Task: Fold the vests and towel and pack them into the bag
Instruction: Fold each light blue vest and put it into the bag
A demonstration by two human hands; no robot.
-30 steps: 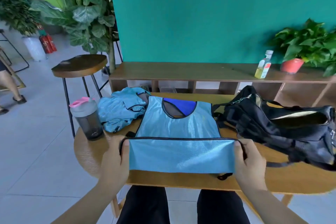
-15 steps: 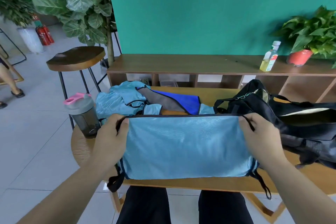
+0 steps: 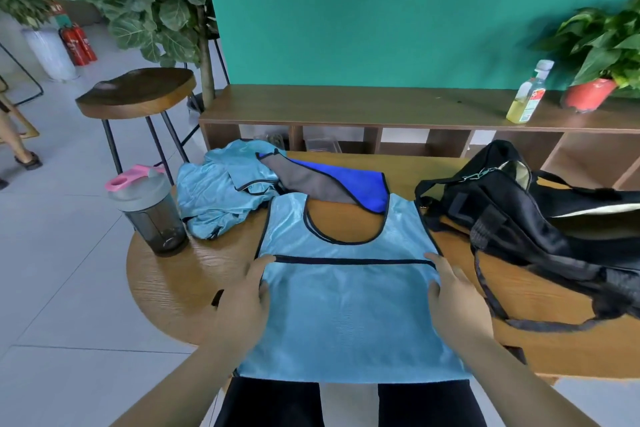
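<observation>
A light blue vest (image 3: 346,315) with black trim lies flat on the round wooden table (image 3: 166,281), its lower hem folded up to just below the neck opening. My left hand (image 3: 247,298) pinches the left end of that folded hem. My right hand (image 3: 453,298) pinches the right end. Behind the vest lies a blue and grey towel (image 3: 346,180). A second light blue vest (image 3: 214,194) sits crumpled at the back left. The black bag (image 3: 519,218) rests open on the table's right side, with its strap trailing toward me.
A dark shaker bottle with a pink lid (image 3: 149,208) stands at the table's left edge. A wooden stool (image 3: 138,90) is beyond it. A low wooden shelf (image 3: 346,104) along the green wall carries a bottle (image 3: 526,94) and a potted plant (image 3: 592,94).
Both hands carried the vest's lower hem up and away from me, then set it down. The folded hem now lies flat below the neck opening.
</observation>
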